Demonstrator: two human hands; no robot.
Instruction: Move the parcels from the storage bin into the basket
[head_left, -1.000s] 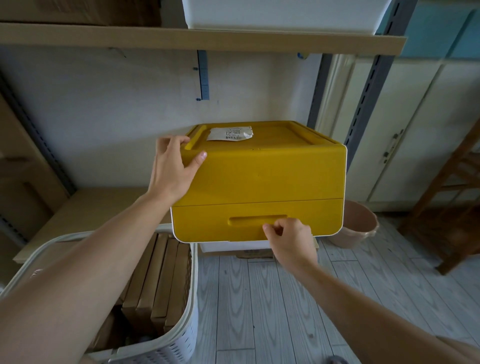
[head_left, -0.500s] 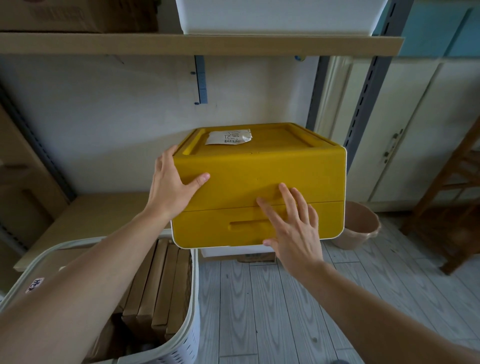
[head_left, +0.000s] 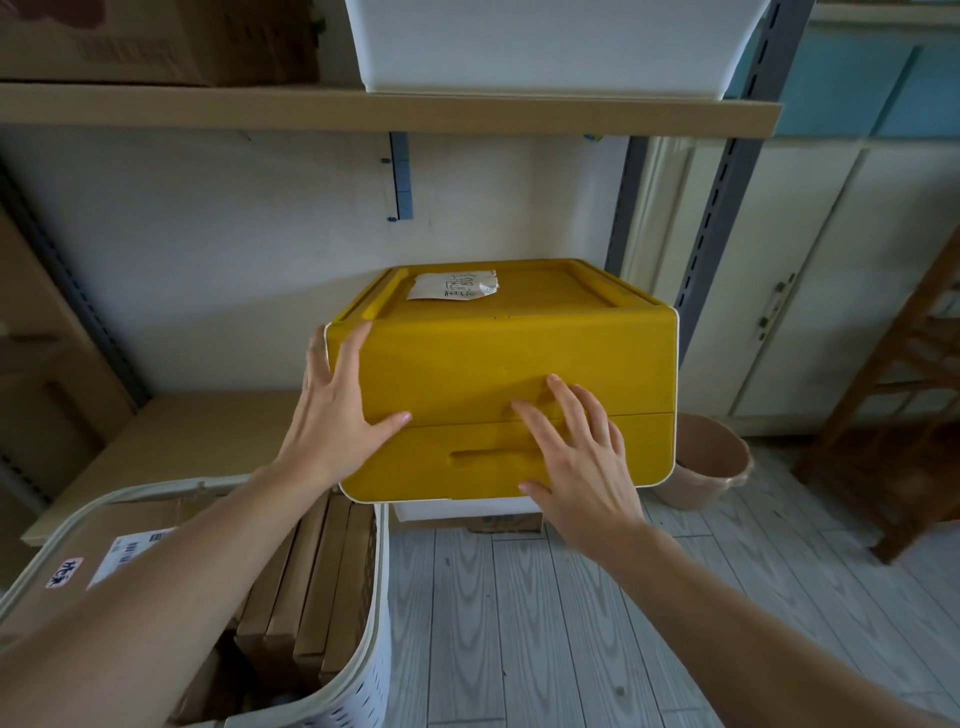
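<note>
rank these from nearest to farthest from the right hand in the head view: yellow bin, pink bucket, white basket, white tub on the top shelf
From the right hand:
1. yellow bin, under its fingers.
2. pink bucket, on the floor to the right.
3. white basket, lower left, holding parcels.
4. white tub, on the upper shelf.

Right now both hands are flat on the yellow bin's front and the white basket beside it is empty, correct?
Not quite. The head view shows the left hand and right hand flat on the yellow bin, but the white basket already holds cardboard parcels.
</note>
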